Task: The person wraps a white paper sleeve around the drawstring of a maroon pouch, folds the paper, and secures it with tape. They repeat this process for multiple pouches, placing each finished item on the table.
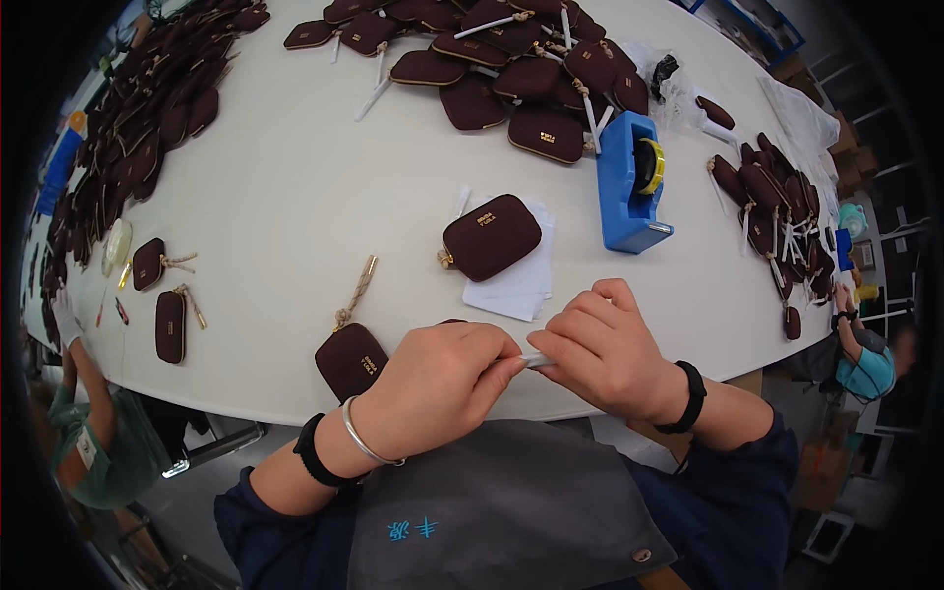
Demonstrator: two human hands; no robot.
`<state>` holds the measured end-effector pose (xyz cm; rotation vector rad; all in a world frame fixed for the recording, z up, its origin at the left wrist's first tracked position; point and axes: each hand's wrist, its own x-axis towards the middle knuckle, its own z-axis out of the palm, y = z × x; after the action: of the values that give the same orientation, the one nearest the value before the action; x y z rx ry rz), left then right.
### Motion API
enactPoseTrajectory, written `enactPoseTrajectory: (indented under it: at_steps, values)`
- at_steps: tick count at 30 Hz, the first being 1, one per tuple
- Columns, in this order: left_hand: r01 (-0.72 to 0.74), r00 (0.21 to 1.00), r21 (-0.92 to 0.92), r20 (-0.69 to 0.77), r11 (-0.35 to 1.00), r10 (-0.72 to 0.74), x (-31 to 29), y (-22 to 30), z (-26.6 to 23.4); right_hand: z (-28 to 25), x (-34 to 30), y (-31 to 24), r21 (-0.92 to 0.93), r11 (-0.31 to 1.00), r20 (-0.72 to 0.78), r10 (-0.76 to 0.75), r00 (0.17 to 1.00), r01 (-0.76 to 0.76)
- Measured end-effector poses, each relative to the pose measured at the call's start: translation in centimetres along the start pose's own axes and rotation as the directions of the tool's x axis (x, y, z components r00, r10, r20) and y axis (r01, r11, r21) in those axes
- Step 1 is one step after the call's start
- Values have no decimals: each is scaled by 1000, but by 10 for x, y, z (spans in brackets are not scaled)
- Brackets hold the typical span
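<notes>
At the table's near edge, my left hand (442,369) and my right hand (615,354) pinch a small rolled white paper (536,360) between them. Whether anything is inside the roll is hidden. Beside my left hand lies a dark maroon zip pouch (352,360) with a beige braided cord (360,290) stretched away from me. A sliver of something dark shows behind that hand. Farther out, another maroon pouch (494,238) with gold lettering rests on a stack of white paper sheets (511,301); a white-wrapped end (460,204) pokes out beyond it.
A blue tape dispenser (621,187) with yellow tape stands beyond my right hand. Heaped pouches (531,74), many with white-wrapped cords, cover the far side; further piles lie left (147,138) and right (779,211). Co-workers sit at left (108,442) and right (867,369).
</notes>
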<state>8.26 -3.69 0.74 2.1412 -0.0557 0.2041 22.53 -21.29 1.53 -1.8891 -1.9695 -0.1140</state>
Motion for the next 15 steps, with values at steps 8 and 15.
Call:
enactPoseTrajectory:
  at_steps: [8,15]
  values:
    - [-81,995,135,-41,988,87,0,-1,4,-13,5,10,618,386,578,367,729,-685]
    - [213,959,-495,-57,842,-276,5,-2,2,29,-8,13,626,660,303,287,909,-416]
